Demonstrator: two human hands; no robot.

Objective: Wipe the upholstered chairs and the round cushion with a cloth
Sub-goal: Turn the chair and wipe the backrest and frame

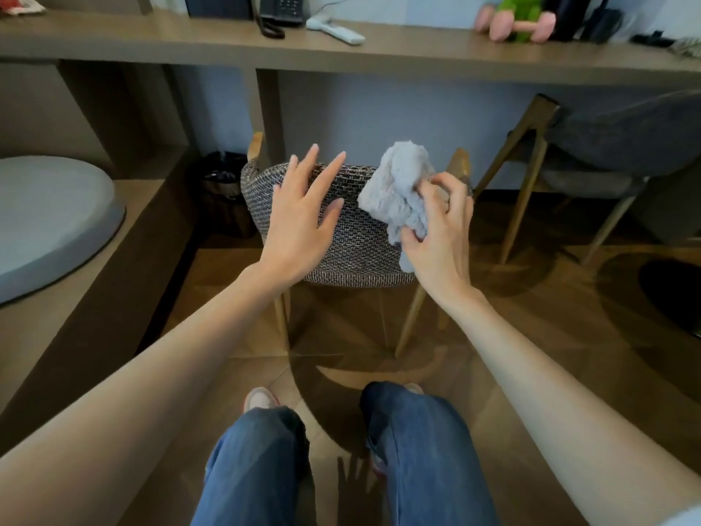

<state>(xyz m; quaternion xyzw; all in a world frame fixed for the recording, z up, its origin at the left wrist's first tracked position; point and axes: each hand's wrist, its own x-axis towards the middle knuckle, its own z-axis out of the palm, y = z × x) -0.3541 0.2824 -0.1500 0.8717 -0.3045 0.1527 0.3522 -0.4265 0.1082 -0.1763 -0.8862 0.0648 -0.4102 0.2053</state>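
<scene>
Head view: 2 upholstered chairs show, a woven chair [352, 237] at centre and a dark grey chair [626, 146] at 2 o'clock, both by the desk [417, 58]. 1 round cushion [49, 222] lies at 9 o'clock. 1 black bin [223, 191] stands behind the woven chair at 11 o'clock. The right hand [440, 237] pinches 1 bunched cloth [398, 191] over the woven chair's back. The left hand [299, 225] is spread, fingers straight, over that back. The desk carries 1 telephone [282, 11] and 1 pink dumbbell [519, 26].

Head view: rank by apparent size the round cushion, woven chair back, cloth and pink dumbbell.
1. woven chair back and round cushion: about alike; the cushion is cut off at the frame's left edge, so unranked.
2. cloth, gripped by the right hand.
3. pink dumbbell, far back on the shelf.
</scene>
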